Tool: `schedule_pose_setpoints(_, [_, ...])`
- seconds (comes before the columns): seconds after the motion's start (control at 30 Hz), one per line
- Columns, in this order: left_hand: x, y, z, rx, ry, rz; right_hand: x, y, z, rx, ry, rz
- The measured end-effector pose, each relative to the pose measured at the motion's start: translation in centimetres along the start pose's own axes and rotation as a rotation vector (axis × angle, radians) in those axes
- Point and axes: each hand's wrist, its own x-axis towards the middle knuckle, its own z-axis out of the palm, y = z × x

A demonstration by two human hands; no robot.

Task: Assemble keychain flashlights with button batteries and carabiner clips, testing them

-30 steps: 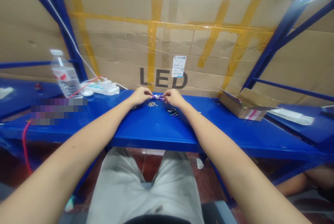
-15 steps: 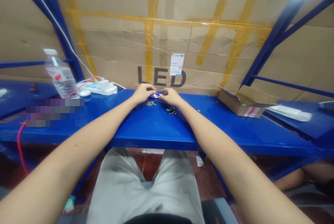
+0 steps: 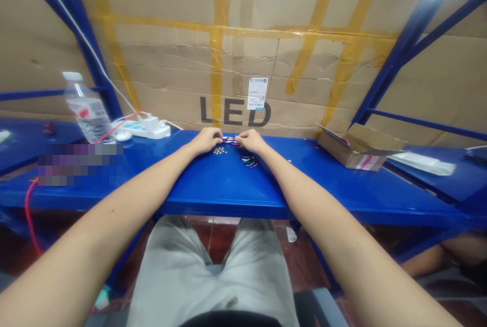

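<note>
My left hand [image 3: 208, 139] is at the far side of the blue table [image 3: 228, 185], fingertips pinched together at the left end of small shiny purple metal pieces [image 3: 229, 140]. Opposite it, my right hand [image 3: 250, 140] has thumb and fingers closed at the right end of the same pieces; their exact shape is too small to tell. Just in front of my left hand lies a little cluster of gold and silver bead-like bits [image 3: 219, 151]. Several glossy oval rings [image 3: 249, 162], dark with rainbow tints and carabiner-like, rest below my right hand.
Behind the hands stands a taped cardboard sheet [image 3: 171, 73] marked LED. To the left are a water bottle [image 3: 88, 113], a white power strip [image 3: 142, 128] and a red cable [image 3: 29, 210]. An open cardboard box [image 3: 361, 152] sits on the right. Another person's limb [image 3: 445, 253] shows at lower right.
My left hand has lowered slightly and its fingers have drawn closer together. More of the purple pieces shows between the two hands. The rings and bits lie where they were.
</note>
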Motion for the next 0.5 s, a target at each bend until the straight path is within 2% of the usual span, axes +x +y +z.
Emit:
schedule_pose_setpoints(0.23, [0.0, -1.0, -0.4, 0.12, -0.04, 0.047, -0.2, 0.6, -0.1, -0.358, -0.076, -0.151])
schedule_pose_setpoints(0.4, [0.1, -0.8, -0.4, 0.235, -0.092, 0.027, -0.3, 0.2, 0.0, -0.523, -0.046, -0.1])
schedule_pose_setpoints(0.5, [0.2, -0.1, -1.6, 0.34, -0.08, -0.057, -0.4, -0.1, -0.5, -0.553, -0.019, -0.056])
